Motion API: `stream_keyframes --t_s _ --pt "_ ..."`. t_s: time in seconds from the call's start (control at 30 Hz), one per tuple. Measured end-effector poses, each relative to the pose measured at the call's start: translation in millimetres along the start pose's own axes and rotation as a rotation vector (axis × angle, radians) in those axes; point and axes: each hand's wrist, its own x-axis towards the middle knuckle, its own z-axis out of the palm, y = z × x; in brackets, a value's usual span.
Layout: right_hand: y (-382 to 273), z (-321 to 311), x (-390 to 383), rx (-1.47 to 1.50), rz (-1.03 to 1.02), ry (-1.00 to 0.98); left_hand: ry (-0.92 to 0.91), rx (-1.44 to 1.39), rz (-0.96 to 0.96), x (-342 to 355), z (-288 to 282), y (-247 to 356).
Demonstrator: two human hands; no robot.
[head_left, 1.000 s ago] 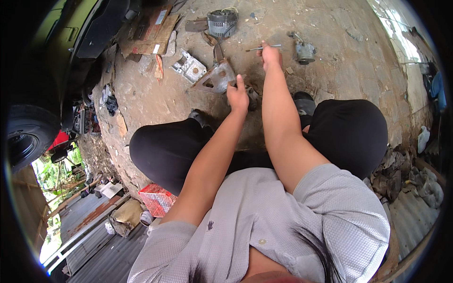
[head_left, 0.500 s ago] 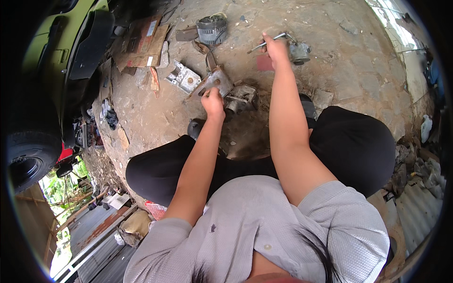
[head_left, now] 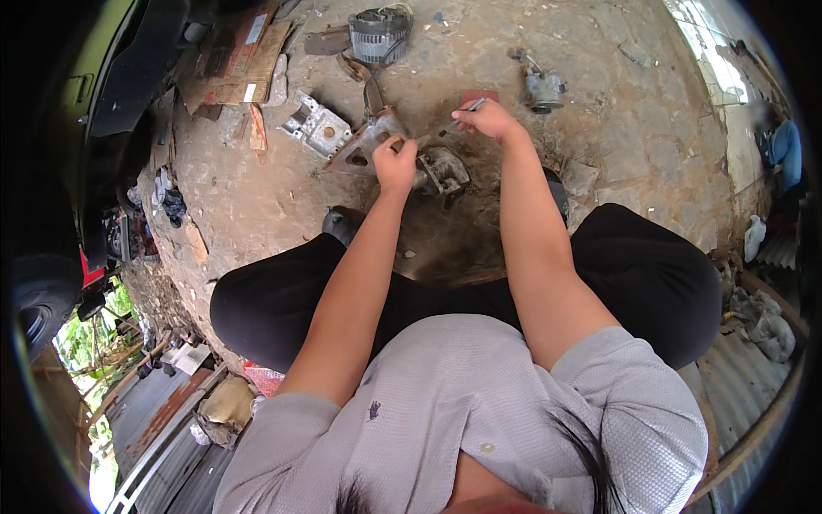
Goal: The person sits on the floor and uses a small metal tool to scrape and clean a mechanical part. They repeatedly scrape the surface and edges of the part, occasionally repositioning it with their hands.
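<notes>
My right hand (head_left: 488,122) is closed around a thin, pen-like metal tool (head_left: 455,126) with a dark tip, which slants down toward my left hand. I cannot tell its exact kind. My left hand (head_left: 396,163) is pinched beside a dirty metal housing (head_left: 445,171) on the ground between my feet; whatever its fingers hold is too small to make out. Behind the left hand lies a flat metal bracket (head_left: 364,146) with holes. Farther left rests a silver cast metal cover (head_left: 323,128). A red flat piece (head_left: 478,97) lies just beyond my right hand.
At the far side sits a ribbed alternator (head_left: 379,38). A small cylindrical metal part (head_left: 544,88) lies at the right. Flattened cardboard (head_left: 244,64) covers ground at the far left, near a vehicle's tyre (head_left: 43,308). Corrugated sheet (head_left: 745,385) lies at the right edge.
My right hand has come nearer and leftward with the tool, away from the small cylindrical part and toward my left hand. My left hand stays pinched and has shifted slightly right.
</notes>
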Motion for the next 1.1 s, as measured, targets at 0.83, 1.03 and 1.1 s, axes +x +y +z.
stream_keyframes --t_s 0.83,1.03,1.1 --pt "26.2 17.5 -4.1 0.21 -0.037 0.116 0.008 -0.162 0.032 27.0 -41.0 -34.4" --pt "-4.1 15.4 7.3 0.021 -0.024 -0.177 0.002 -0.032 0.077 31.8 -39.5 -39.0" --pt "-3.4 22.7 6.4 -0.012 -0.097 0.051 -0.016 -0.016 0.074 30.2 -37.2 -38.2"
